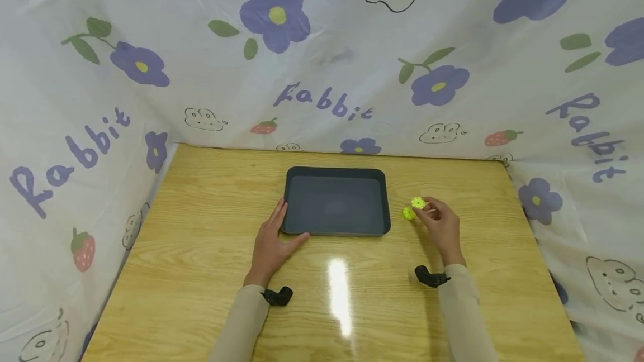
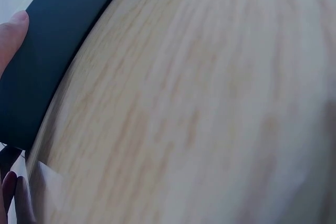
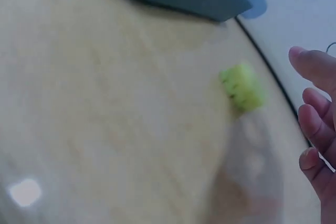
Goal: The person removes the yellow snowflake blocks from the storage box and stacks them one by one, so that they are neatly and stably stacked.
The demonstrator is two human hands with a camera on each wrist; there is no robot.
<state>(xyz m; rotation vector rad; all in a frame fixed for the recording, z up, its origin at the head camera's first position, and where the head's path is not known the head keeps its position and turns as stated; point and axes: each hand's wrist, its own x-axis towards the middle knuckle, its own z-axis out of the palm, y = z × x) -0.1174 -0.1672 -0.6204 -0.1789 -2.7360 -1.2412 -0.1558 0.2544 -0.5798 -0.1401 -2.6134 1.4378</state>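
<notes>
A dark grey rectangular tray [image 1: 334,205] lies on the wooden table. My left hand [image 1: 271,247] rests at its near left corner, fingers along the left side and thumb at the front edge. In the left wrist view, a fingertip [image 2: 20,18] lies against the tray's dark wall [image 2: 68,40]. Right of the tray, my right hand [image 1: 443,230] pinches a bright yellow-green flower-shaped piece [image 1: 418,203] between thumb and index finger. A second such piece [image 1: 408,213] sits just below and left of it. The right wrist view shows one blurred yellow-green piece [image 3: 244,86] left of the fingers [image 3: 315,66].
The wooden table [image 1: 211,211] stretches around the tray, with a bright light reflection in front of it. White cloth [image 1: 327,71] printed with purple flowers encloses the back and both sides. Each wrist carries a small black camera [image 1: 278,296].
</notes>
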